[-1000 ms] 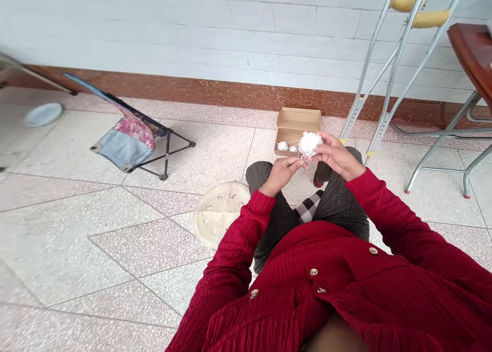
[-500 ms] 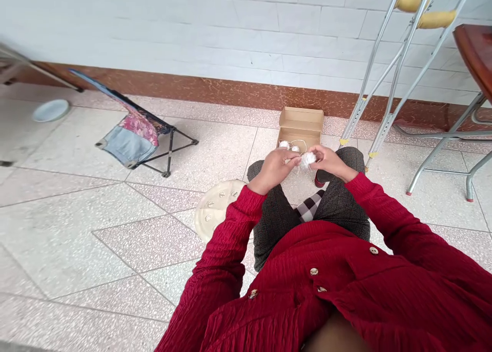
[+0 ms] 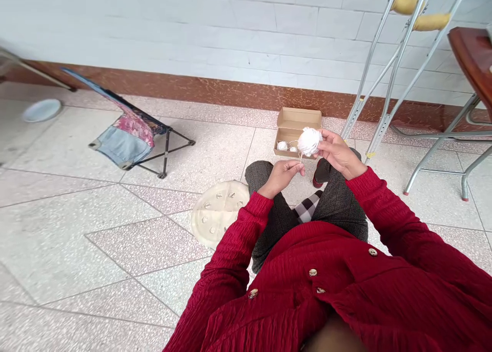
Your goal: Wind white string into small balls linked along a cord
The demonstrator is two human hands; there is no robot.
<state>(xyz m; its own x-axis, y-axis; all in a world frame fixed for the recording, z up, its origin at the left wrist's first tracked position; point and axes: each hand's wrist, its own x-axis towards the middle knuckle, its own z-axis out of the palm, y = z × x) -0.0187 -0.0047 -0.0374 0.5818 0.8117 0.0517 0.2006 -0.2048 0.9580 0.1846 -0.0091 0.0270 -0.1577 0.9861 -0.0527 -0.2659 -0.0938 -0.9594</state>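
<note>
I sit over a tiled floor in a red buttoned top. My right hand (image 3: 338,153) is closed on a fluffy white pompom (image 3: 309,140), held up above my knees. My left hand (image 3: 283,173) sits just below and to the left, its fingertips pinched on a thin white thread (image 3: 301,159) that hangs from the pompom. Behind the hands, an open cardboard box (image 3: 296,128) on the floor holds two small white balls (image 3: 286,146).
A round cream tray (image 3: 215,213) lies on the floor by my left knee. A folding stool (image 3: 130,131) with patchwork fabric stands to the left, with a white plate (image 3: 41,110) beyond. Two crutches (image 3: 388,65) lean on the wall; a metal-legged table (image 3: 467,60) is at right.
My hands were together low over my knees half a second ago. The right hand has since lifted the pompom up and away, and the left hand has dropped a little, drawing the thread taut.
</note>
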